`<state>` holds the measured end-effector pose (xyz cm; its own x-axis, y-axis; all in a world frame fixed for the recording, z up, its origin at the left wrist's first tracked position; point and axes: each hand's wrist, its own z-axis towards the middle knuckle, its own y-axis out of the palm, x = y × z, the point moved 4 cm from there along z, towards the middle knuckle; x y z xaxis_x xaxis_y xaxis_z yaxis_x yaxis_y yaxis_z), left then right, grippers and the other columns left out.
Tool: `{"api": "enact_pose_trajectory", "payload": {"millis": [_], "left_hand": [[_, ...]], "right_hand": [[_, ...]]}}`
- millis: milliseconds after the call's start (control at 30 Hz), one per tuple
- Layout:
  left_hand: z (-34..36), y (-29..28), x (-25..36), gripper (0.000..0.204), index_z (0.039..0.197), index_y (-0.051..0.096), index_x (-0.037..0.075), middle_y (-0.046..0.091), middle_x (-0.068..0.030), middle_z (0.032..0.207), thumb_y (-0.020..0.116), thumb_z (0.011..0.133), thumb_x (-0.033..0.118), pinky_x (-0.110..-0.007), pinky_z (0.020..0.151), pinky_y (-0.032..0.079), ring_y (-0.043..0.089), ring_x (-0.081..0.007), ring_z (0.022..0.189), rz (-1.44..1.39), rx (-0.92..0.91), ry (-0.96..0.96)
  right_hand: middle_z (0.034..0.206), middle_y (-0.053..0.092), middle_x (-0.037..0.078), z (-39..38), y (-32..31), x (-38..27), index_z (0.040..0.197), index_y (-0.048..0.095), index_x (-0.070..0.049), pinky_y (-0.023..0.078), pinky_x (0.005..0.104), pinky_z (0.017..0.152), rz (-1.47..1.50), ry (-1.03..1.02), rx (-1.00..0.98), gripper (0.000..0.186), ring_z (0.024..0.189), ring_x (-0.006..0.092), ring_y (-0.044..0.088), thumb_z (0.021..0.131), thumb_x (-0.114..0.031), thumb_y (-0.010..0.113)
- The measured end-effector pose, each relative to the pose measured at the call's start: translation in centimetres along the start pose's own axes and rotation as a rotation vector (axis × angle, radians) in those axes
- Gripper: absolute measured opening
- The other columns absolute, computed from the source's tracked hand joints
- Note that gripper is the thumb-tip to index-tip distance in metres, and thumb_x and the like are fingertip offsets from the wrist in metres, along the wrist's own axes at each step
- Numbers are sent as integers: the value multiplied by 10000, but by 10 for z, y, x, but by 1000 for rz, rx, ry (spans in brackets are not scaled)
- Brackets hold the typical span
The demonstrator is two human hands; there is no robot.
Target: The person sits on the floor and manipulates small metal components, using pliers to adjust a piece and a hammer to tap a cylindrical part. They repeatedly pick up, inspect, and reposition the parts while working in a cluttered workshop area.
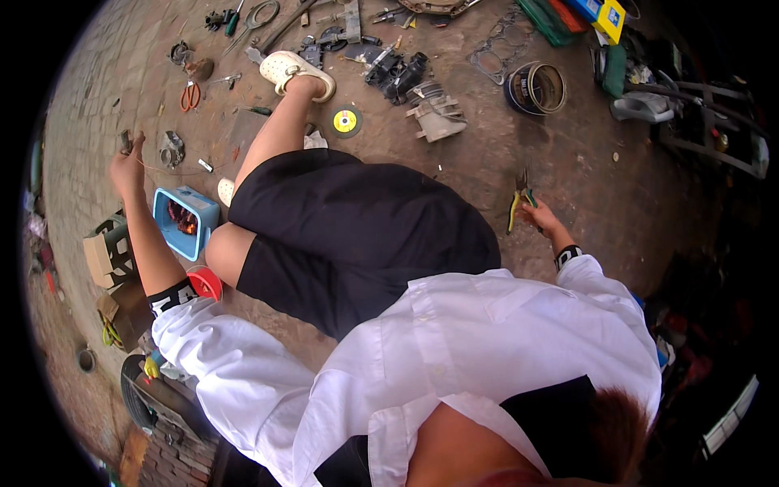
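Out to the left, my left hand point(127, 170) has its fingers closed around a small dark metal-looking piece point(126, 143), too small to name. A thin wire point(174, 171) runs from near those fingers toward the right. Just beside that hand lies a round grey metal part point(172, 149). On the right side, my right hand point(542, 218) grips a pair of pliers point(513, 213) with yellow and green handles. Their dark, narrow jaws point away from me, and the handles are spread apart.
A blue plastic bin point(213, 213) with reddish-brown contents stands by my knee, near a red round object point(206, 283). Orange-handled scissors point(190, 96), a yellow disc point(346, 122), a grey metal part point(439, 118) and an open tin point(536, 88) lie farther out.
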<state>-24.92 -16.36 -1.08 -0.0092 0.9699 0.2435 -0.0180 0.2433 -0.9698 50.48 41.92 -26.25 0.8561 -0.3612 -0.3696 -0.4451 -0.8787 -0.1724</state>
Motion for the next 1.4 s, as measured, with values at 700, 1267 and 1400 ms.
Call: {"api": "enact_pose_trajectory", "payload": {"millis": [700, 1267, 1400], "left_hand": [[-90, 46, 94, 445, 903, 699, 1, 594, -96, 622, 715, 816, 438, -335, 632, 463, 529, -181, 595, -348, 9, 124], [-125, 49, 145, 137, 818, 697, 84, 689, -156, 837, 637, 785, 202, -450, 675, 523, 670, -348, 813, 113, 41, 169], [-133, 51, 163, 77, 764, 685, 91, 677, -131, 755, 633, 750, 145, -434, 625, 522, 669, -324, 724, 55, 180, 256]], "right_hand": [[1142, 548, 184, 101, 294, -274, 1152, 507, -22, 493, 442, 904, -726, -558, 575, 580, 1080, 391, 557, 774, -378, 764], [682, 506, 25, 14, 304, -417, 964, 525, 12, 488, 253, 566, 346, -611, -266, 304, 644, 156, 599, 1046, -232, 361], [945, 660, 95, -63, 333, -476, 1056, 564, 18, 449, 213, 540, 337, -658, -572, 296, 652, 93, 540, 1038, -204, 368]]}}
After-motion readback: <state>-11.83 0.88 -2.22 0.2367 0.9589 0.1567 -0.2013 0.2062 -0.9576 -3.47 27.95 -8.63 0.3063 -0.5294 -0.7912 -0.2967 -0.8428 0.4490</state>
